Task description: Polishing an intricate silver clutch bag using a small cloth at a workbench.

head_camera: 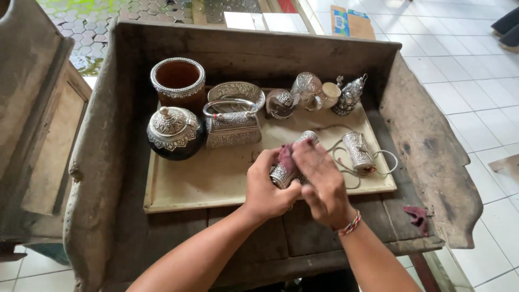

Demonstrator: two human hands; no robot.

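Observation:
My left hand [267, 186] grips a small embossed silver cylinder [282, 176] over the front of a cream tray [216, 184]. My right hand [321, 178] presses a dark red cloth [285, 157] against that cylinder. The cylinder's far end [308, 135] sticks out past my fingers. A braided bracelet [350, 224] circles my right wrist. Just right of my hands a second silver cylinder [359, 152] lies on the tray with a grey cord [339, 157] looped around it.
A silver-rimmed brown cup [178, 84], a lidded dark round pot [174, 132], a silver handled box [232, 127], an oval bowl [237, 92] and several small silver vessels [324, 94] stand at the tray's back. Another red cloth [417, 216] lies on the worn wooden bench [438, 146].

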